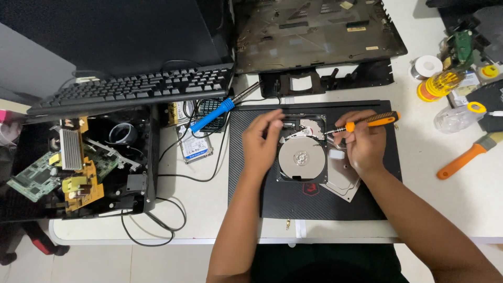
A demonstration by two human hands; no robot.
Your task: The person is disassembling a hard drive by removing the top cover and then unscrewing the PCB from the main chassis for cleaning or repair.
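Head cam, looks steeply down on desk [199, 209], fairly close.

From up here I see two bare forearms coming up from the bottom edge — no sleeves on either, no watch, no bands, no gloves. My left hand [260, 141] is bare, no rings showing; my right hand [365, 147] the same. Between the arms, low in view, a dark green garment — plain, no pattern I can make out.
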